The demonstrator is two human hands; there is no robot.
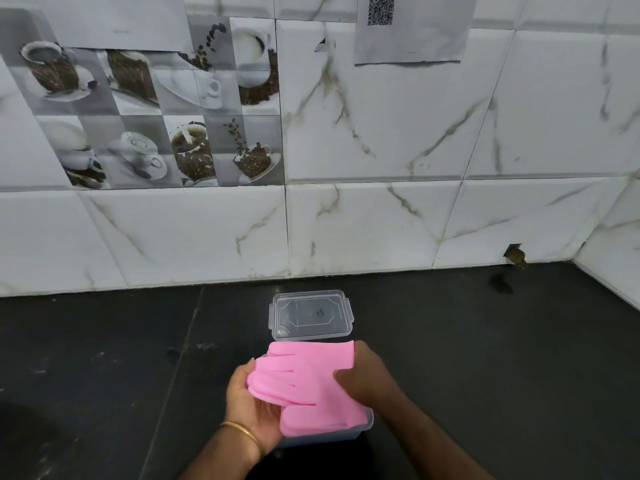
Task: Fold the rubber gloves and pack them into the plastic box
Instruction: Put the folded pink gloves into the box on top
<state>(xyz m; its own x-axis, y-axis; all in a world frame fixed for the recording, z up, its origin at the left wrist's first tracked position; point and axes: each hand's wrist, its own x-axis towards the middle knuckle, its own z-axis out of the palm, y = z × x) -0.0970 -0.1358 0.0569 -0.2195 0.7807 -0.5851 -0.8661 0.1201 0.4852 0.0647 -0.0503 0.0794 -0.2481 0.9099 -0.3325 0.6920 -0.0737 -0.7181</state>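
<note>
Pink rubber gloves [304, 379] lie folded over a clear plastic box [367, 424], of which only the right rim and near edge show beneath them. My left hand [252, 407] holds the fingertip end of the gloves from below and the left. My right hand [367, 372] pinches the gloves' right edge, thumb on top. The box's clear lid [311, 315] lies flat on the counter just behind the box.
The work happens on a black stone counter [485, 358] running up to a white marble-tiled wall [381, 220]. A small hole with brown debris [515, 255] sits at the wall's base to the right. A gold bangle [242, 432] is on my left wrist.
</note>
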